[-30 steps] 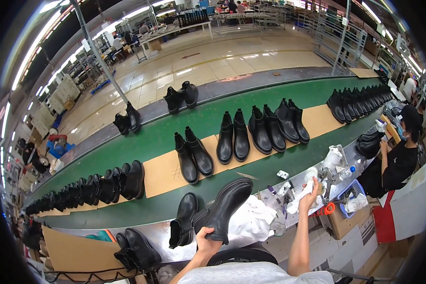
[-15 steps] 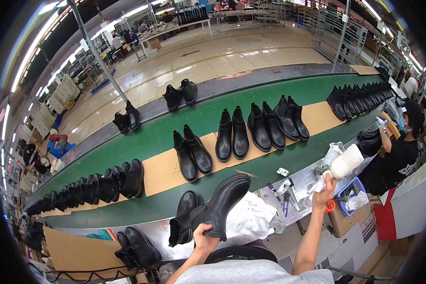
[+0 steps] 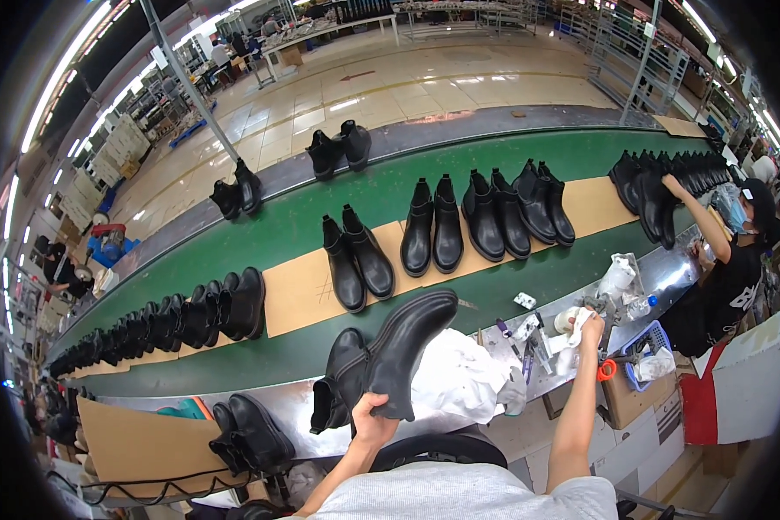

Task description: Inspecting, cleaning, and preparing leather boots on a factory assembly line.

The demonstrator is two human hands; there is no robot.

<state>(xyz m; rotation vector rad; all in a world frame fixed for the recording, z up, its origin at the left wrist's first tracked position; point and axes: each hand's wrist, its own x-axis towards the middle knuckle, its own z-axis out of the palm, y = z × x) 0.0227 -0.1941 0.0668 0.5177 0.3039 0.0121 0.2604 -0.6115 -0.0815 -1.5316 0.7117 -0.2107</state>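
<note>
My left hand (image 3: pixel 375 425) is closed round the shaft of a black ankle boot (image 3: pixel 405 347), with the toe pointing up and away to the right. Behind it on the metal worktop stands a second black boot (image 3: pixel 342 368), partly covered by the held one. Over the worktop to the right, my right hand (image 3: pixel 592 330) grips a bunched white cloth (image 3: pixel 579 322). Touching or just beside the cloth is a cream-white bottle (image 3: pixel 566 320), mostly hidden, so I cannot tell whether the fingers also touch it. A crumpled white cloth (image 3: pixel 462 373) lies between my hands.
Pairs of black boots (image 3: pixel 418 227) stand on cardboard strips along the green conveyor (image 3: pixel 290 227). Pens (image 3: pixel 529 357), orange-handled scissors (image 3: pixel 607 371) and a blue basket (image 3: pixel 646 347) lie right. A co-worker (image 3: pixel 737 260) at the far right holds a boot. More boots (image 3: pixel 256 433) sit lower left.
My right hand has lowered the white bottle to the worktop, leaving the cloth in its fingers. The co-worker has reached out to the conveyor with a boot. My left hand keeps its boot.
</note>
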